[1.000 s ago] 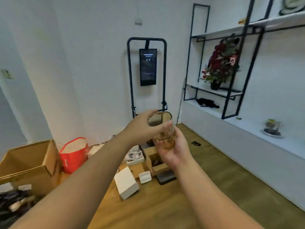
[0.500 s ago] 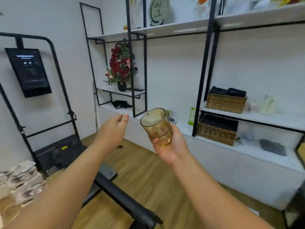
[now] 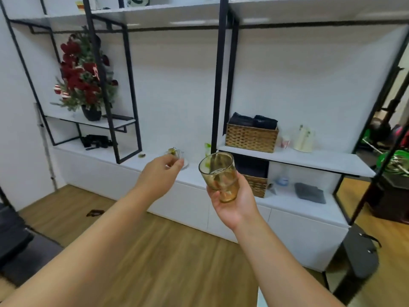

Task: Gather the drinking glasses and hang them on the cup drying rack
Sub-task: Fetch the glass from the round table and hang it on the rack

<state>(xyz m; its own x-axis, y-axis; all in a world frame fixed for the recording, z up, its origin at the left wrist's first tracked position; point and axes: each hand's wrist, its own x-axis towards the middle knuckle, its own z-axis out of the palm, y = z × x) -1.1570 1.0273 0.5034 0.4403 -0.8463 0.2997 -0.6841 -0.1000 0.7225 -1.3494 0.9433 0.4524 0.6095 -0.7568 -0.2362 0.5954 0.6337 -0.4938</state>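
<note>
An amber drinking glass [image 3: 220, 176] is held upright in my right hand [image 3: 234, 201], which grips it from below at mid-frame. My left hand [image 3: 160, 175] hovers to the left of the glass, empty, with its fingers loosely curled and apart from the glass. Behind the left hand, on the white cabinet top [image 3: 124, 157], stands a small wire rack on a white plate [image 3: 176, 152] with a greenish object on it; the hand partly hides it.
A black-framed shelving unit [image 3: 218, 85] lines the wall. It holds a red flower arrangement [image 3: 85, 78], two wicker baskets [image 3: 251, 137], folded grey cloths [image 3: 309, 192] and a pale jug [image 3: 304, 138]. The floor is wood [image 3: 177, 251]. A dark chair [image 3: 359, 258] stands at lower right.
The view has swung right from the boxes and wall screen to the shelving. My left hand has let go of the glass and moved away to the left; my right hand keeps holding it.
</note>
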